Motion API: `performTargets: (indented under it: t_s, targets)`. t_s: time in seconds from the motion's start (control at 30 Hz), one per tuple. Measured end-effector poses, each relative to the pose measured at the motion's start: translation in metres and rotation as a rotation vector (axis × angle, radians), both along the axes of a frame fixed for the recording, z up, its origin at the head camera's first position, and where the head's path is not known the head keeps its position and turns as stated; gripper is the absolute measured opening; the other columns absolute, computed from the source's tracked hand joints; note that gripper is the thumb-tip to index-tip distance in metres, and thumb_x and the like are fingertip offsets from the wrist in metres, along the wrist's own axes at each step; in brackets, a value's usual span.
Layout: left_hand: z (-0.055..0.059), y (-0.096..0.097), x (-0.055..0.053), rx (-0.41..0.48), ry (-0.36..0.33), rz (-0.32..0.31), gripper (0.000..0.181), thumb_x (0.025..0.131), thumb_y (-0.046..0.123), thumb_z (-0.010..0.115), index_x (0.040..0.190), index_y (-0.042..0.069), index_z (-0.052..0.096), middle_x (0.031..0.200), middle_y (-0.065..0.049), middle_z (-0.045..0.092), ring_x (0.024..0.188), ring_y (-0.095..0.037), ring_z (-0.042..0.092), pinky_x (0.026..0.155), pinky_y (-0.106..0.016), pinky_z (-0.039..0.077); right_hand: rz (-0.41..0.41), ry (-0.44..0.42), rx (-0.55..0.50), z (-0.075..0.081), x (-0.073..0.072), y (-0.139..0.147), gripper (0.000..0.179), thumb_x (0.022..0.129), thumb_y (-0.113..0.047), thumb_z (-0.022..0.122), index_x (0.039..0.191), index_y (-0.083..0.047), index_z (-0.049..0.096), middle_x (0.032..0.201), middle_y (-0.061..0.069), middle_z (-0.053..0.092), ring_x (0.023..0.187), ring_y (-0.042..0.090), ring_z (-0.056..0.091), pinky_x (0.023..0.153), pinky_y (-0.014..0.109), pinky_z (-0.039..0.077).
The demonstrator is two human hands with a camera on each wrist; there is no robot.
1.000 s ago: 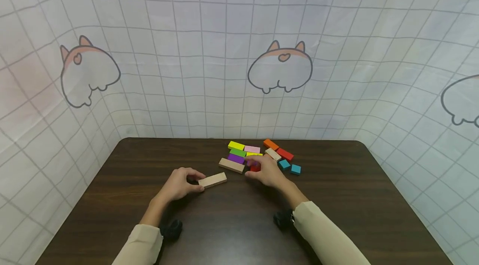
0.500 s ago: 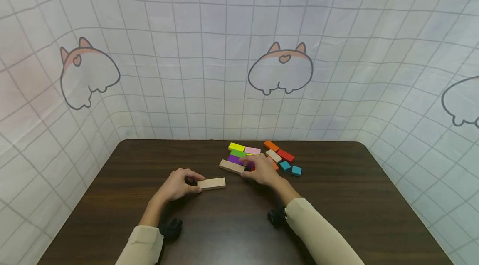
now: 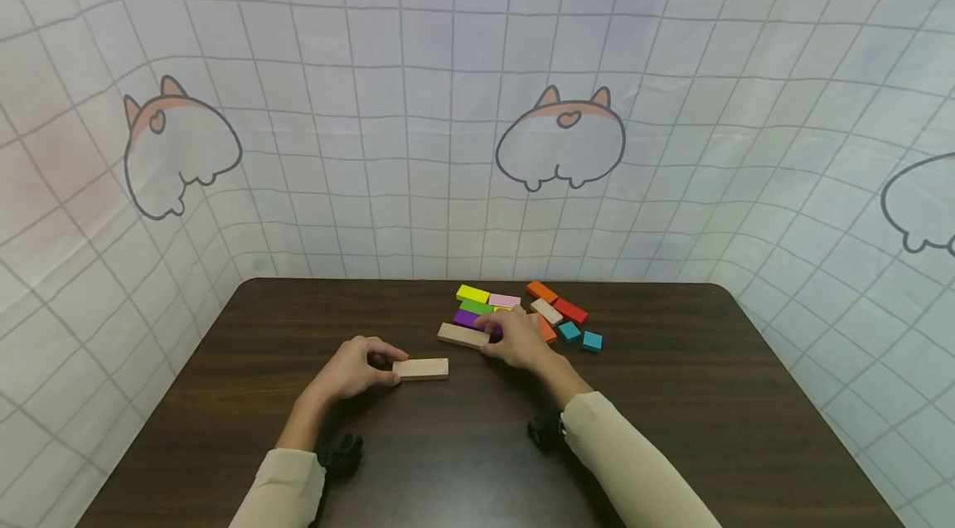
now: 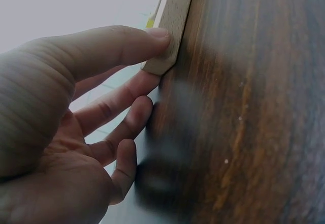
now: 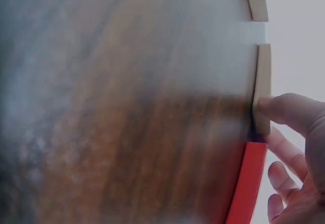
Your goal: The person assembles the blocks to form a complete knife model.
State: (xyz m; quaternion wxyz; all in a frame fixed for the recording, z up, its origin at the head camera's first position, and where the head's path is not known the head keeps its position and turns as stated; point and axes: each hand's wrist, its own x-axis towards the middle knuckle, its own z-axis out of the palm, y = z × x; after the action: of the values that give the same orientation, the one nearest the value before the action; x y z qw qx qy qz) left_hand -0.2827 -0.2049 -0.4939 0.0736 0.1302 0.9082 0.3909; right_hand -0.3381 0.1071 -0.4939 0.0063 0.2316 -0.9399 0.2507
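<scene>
My left hand (image 3: 356, 367) pinches the left end of a plain wooden block (image 3: 422, 370) lying on the dark table. In the left wrist view, the thumb presses the side of this block (image 4: 175, 21) and a finger sits at its end. My right hand (image 3: 520, 339) reaches over the cluster and pinches the right end of a second plain wooden block (image 3: 461, 336). Its thumb lies on the near face of that block (image 5: 263, 82) in the right wrist view. A red block (image 5: 247, 183) lies just beside it, hidden under the hand in the head view.
Behind the second block lie purple (image 3: 466, 318), green (image 3: 476, 307), yellow (image 3: 473, 293) and pink (image 3: 505, 301) blocks. To the right are orange (image 3: 541, 292), red (image 3: 570, 311) and pale wooden (image 3: 547, 312) blocks, plus two small blue ones (image 3: 569, 331). A patterned curtain (image 3: 418, 180) hangs behind the table.
The block in my left hand has turned from slanted to nearly level. My right hand has shifted left, from above the red block to the right end of the second wooden block.
</scene>
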Motion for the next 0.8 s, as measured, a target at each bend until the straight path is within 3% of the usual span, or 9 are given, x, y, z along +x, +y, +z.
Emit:
performTargets:
  t_s: [0.23, 0.5, 0.8]
  targets:
    - [0.001, 0.001, -0.001, -0.002, -0.006, -0.004, 0.026, 0.083, 0.013, 0.085, 0.108, 0.019, 0.081, 0.103, 0.000, 0.071, 0.091, -0.017, 0.058, 0.078, -0.033, 0.047, 0.024, 0.011, 0.038, 0.005, 0.003, 0.003, 0.037, 0.087, -0.020, 0.081, 0.123, -0.022, 0.076, 0.093, -0.008, 0.069, 0.095, 0.018, 0.051, 0.084, 0.043, 0.030]
    - [0.002, 0.001, 0.000, -0.015, -0.010, -0.001, 0.025, 0.083, 0.012, 0.085, 0.107, 0.019, 0.081, 0.104, 0.000, 0.071, 0.091, -0.017, 0.057, 0.078, -0.033, 0.048, 0.090, 0.029, 0.064, 0.011, 0.013, 0.014, 0.035, 0.086, -0.013, 0.077, 0.121, -0.013, 0.077, 0.096, 0.000, 0.067, 0.090, 0.018, 0.052, 0.078, 0.035, 0.036]
    - [0.003, 0.000, -0.001, -0.020, 0.000, -0.020, 0.031, 0.084, 0.010, 0.084, 0.113, 0.019, 0.080, 0.102, -0.001, 0.070, 0.089, -0.018, 0.056, 0.077, -0.034, 0.046, 0.130, -0.055, 0.014, 0.015, 0.034, 0.034, 0.035, 0.089, -0.006, 0.073, 0.123, -0.008, 0.074, 0.097, 0.003, 0.060, 0.077, 0.013, 0.050, 0.067, 0.025, 0.043]
